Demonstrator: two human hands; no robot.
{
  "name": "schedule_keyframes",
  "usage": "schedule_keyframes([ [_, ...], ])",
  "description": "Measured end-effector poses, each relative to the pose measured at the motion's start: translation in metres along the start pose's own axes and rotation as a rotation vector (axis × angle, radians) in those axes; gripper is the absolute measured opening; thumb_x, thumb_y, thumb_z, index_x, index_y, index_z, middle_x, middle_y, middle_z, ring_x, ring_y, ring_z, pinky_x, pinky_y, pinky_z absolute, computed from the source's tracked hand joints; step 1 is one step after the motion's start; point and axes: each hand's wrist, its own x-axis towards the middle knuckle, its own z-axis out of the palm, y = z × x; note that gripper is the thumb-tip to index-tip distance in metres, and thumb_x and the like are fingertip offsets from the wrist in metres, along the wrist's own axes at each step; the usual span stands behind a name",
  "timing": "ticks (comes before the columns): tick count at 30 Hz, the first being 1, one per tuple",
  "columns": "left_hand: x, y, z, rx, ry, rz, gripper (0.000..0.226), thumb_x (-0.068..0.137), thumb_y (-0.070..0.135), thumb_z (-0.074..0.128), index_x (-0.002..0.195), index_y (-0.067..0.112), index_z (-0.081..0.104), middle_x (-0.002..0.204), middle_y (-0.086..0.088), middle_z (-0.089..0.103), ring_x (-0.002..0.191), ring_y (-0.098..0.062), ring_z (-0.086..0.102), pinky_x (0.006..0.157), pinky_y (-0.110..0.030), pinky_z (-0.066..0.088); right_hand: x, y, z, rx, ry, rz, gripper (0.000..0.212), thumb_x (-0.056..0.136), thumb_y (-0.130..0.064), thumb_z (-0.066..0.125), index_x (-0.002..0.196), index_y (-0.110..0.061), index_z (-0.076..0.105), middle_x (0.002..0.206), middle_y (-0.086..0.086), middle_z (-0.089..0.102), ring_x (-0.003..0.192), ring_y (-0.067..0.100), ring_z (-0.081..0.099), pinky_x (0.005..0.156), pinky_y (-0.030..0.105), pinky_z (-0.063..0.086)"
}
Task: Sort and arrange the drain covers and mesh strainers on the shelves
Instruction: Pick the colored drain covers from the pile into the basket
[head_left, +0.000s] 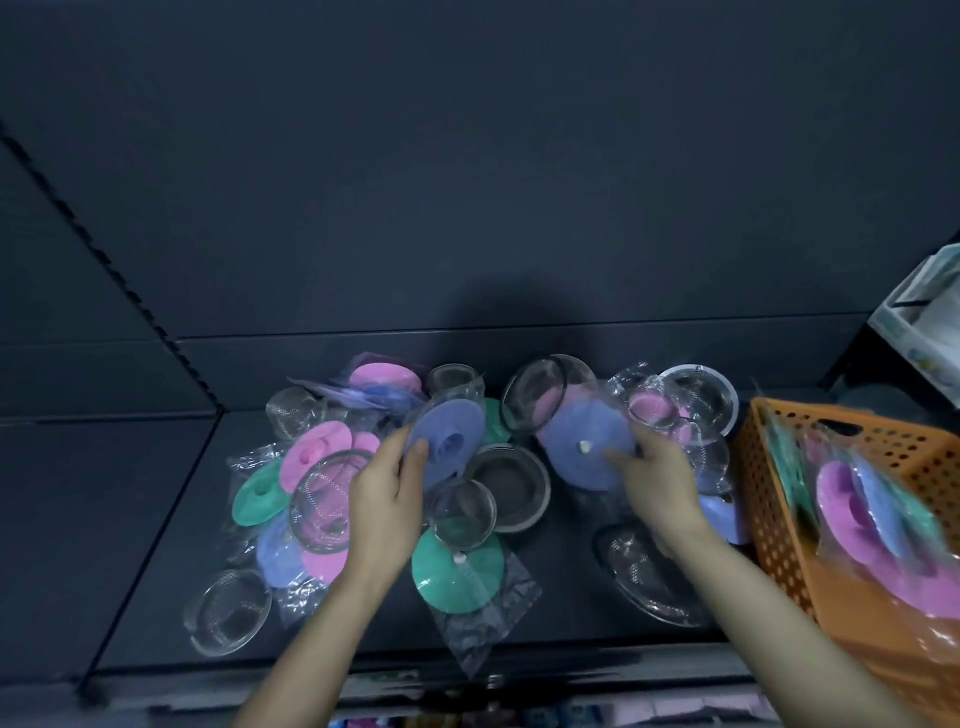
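Observation:
A heap of round drain covers in pink, green and blue, many in clear bags, lies mixed with metal mesh strainers on the dark shelf (156, 519). My left hand (387, 499) grips a blue drain cover (449, 441) by its left edge, tilted up above the pile. My right hand (657, 475) holds another blue drain cover (582, 441) with a white stud in its middle. A green cover (460, 571) lies on a clear bag near the front. A small mesh strainer (462, 514) rests above it. A large strainer (532, 397) stands on edge at the back.
An orange perforated basket (769, 499) at the right holds more bagged covers in pink, blue and green. A strainer (228, 613) lies at the front left, another (644, 577) under my right forearm. White boxes (919, 306) sit at the upper right. The shelf's front edge runs below.

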Motion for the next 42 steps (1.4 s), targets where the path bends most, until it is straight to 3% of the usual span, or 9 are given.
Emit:
schedule_keyframes([
  [5, 0.002, 0.004, -0.016, 0.034, 0.070, 0.003, 0.018, 0.097, 0.011, 0.049, 0.084, 0.023, 0.055, 0.069, 0.028, 0.059, 0.063, 0.009, 0.050, 0.060, -0.007, 0.037, 0.001, -0.021, 0.002, 0.280, 0.038, -0.001, 0.025, 0.081, -0.004, 0.059, 0.060, -0.017, 0.056, 0.056, -0.008, 0.045, 0.057, 0.011, 0.036, 0.052, 0.028, 0.027],
  [9, 0.004, 0.001, -0.038, 0.082, 0.168, 0.020, 0.025, 0.094, 0.023, 0.047, 0.069, 0.020, 0.045, 0.061, 0.010, 0.044, 0.060, -0.005, 0.038, 0.058, -0.021, 0.033, -0.011, -0.043, 0.017, 0.283, -0.038, -0.124, 0.020, 0.082, -0.009, 0.061, 0.066, -0.021, 0.060, 0.055, -0.015, 0.050, 0.056, 0.005, 0.039, 0.054, 0.025, 0.032],
  [13, 0.007, -0.010, -0.070, 0.089, 0.317, -0.014, 0.025, 0.092, 0.029, 0.044, 0.080, 0.009, 0.054, 0.065, 0.009, 0.046, 0.061, -0.006, 0.038, 0.060, -0.028, 0.034, -0.021, -0.054, 0.035, 0.221, -0.106, -0.224, 0.006, 0.085, -0.014, 0.063, 0.082, -0.010, 0.061, 0.080, 0.014, 0.060, 0.067, 0.015, 0.047, 0.061, 0.032, 0.039],
  [17, 0.009, -0.020, -0.100, 0.155, 0.435, -0.021, 0.022, 0.094, 0.023, 0.045, 0.094, 0.008, 0.061, 0.073, 0.015, 0.055, 0.066, 0.000, 0.045, 0.062, -0.018, 0.037, -0.031, -0.059, 0.049, 0.197, -0.167, -0.255, 0.015, 0.086, -0.017, 0.064, 0.073, -0.024, 0.060, 0.070, -0.001, 0.056, 0.064, 0.012, 0.046, 0.058, 0.030, 0.039],
  [20, 0.003, -0.029, -0.109, 0.255, 0.405, -0.001, 0.015, 0.097, 0.011, 0.049, 0.101, 0.010, 0.064, 0.078, 0.010, 0.060, 0.069, 0.001, 0.049, 0.063, -0.006, 0.035, -0.037, -0.060, 0.060, 0.203, -0.186, -0.244, 0.014, 0.085, -0.015, 0.064, 0.072, -0.016, 0.059, 0.067, -0.004, 0.053, 0.060, 0.008, 0.043, 0.054, 0.023, 0.037],
  [27, 0.007, -0.048, -0.121, 0.331, 0.478, 0.009, 0.016, 0.097, 0.012, 0.048, 0.102, 0.012, 0.063, 0.075, 0.003, 0.060, 0.064, -0.010, 0.048, 0.059, -0.018, 0.031, -0.046, -0.064, 0.070, 0.269, -0.215, -0.215, 0.011, 0.086, -0.010, 0.061, 0.083, -0.019, 0.066, 0.078, 0.002, 0.065, 0.063, 0.001, 0.051, 0.056, 0.018, 0.042],
  [34, 0.052, -0.075, -0.120, 0.632, 0.052, -0.062, 0.017, 0.095, 0.015, 0.050, 0.109, 0.010, 0.058, 0.092, -0.019, 0.068, 0.081, -0.039, 0.063, 0.064, -0.036, 0.044, -0.044, -0.067, 0.072, 0.322, -0.168, -0.187, 0.016, 0.087, -0.012, 0.060, 0.081, -0.025, 0.067, 0.068, -0.017, 0.062, 0.060, -0.001, 0.050, 0.058, 0.022, 0.041],
  [37, 0.054, -0.088, -0.115, 0.654, -0.249, -0.051, 0.044, 0.088, 0.014, 0.063, 0.130, 0.012, 0.050, 0.125, -0.012, 0.061, 0.113, -0.031, 0.058, 0.091, -0.036, 0.045, -0.044, -0.069, 0.073, 0.334, -0.155, -0.198, 0.020, 0.088, -0.012, 0.060, 0.077, -0.027, 0.066, 0.065, -0.018, 0.060, 0.058, -0.004, 0.048, 0.055, 0.016, 0.039],
  [42, 0.044, -0.099, -0.112, 0.548, -0.375, -0.163, 0.094, 0.075, 0.042, 0.076, 0.148, 0.012, 0.025, 0.155, -0.007, 0.024, 0.141, -0.022, 0.026, 0.112, -0.031, 0.026, -0.051, -0.067, 0.074, 0.319, -0.118, -0.206, 0.019, 0.087, -0.007, 0.060, 0.077, -0.022, 0.066, 0.063, -0.019, 0.058, 0.059, 0.000, 0.046, 0.052, 0.011, 0.036],
])
